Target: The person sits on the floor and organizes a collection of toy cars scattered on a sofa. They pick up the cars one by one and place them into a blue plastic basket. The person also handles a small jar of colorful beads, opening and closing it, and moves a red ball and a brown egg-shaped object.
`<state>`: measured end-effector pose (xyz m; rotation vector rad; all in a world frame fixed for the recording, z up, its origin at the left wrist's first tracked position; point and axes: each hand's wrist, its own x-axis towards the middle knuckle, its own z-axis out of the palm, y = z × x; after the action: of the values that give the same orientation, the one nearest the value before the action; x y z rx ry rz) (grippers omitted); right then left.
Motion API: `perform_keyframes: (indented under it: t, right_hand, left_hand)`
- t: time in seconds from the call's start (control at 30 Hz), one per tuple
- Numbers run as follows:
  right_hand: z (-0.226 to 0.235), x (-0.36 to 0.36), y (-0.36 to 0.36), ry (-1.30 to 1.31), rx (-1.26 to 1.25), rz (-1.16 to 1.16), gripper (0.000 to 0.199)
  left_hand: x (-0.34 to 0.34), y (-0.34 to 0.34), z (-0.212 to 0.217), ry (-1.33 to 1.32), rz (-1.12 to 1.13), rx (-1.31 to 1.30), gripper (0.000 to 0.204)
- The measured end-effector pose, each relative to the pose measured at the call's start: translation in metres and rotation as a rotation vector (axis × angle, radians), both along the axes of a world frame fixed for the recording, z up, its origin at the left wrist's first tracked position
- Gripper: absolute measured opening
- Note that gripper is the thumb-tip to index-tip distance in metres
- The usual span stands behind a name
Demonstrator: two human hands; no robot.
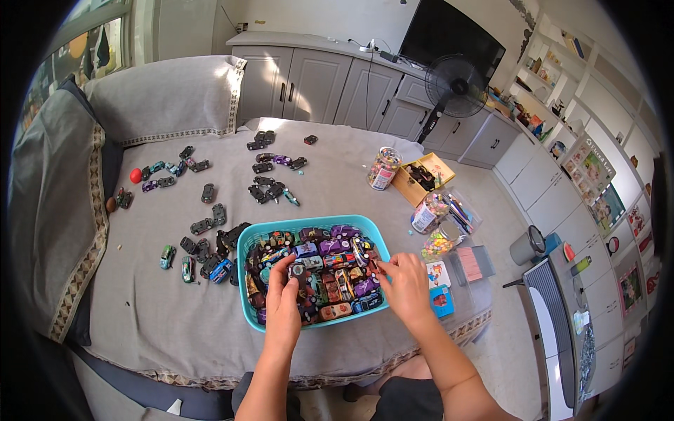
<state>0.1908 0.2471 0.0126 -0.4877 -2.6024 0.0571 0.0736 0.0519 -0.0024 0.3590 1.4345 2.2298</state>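
Black cloth shorts (414, 401) show at the near edge, below a person's two bare forearms. From where I stand in the room, both hands are at a turquoise, rectangular plastic basket (243, 288) packed with small toy cars in purple, blue, orange, red and black (335, 245). The left hand (282, 305) reaches over the basket's near left part, fingers curved beside a dark toy car (299, 271); I cannot tell whether it is gripped. The right hand (407, 286) is at the basket's right side, thumb and fingertips close together; I cannot tell what, if anything, they pinch.

Beneath the basket spreads a grey fabric cover with a patterned trim (161, 309). Left of the basket lie a green toy car (167, 257), a blue toy car (221, 271) and several dark ones. To the right are a small blue box (441, 302), a clear tray with something pink inside (475, 263), and three clear tubs of multicoloured pieces (430, 212).

Farther off, more dark cars lie in loose clusters, with a red ball (135, 175) on the left and an open yellow box (441, 168) on the right. Beyond stand grey cabinets (319, 84), a black fan (458, 85) and a black flat screen (449, 35).
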Motion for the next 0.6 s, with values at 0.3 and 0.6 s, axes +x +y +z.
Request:
perform_keyframes:
  t: [0.3,0.6]
  right_hand:
    - [0.009,-0.009,0.010,0.056,0.030,0.107,0.024]
    - [0.024,-0.013,0.014,0.029,-0.322,0.284,0.033]
  left_hand:
    - [0.002,0.002,-0.003,0.067,-0.052,-0.052,0.042]
    - [0.001,0.006,-0.014,0.096,-0.101,0.035,0.043]
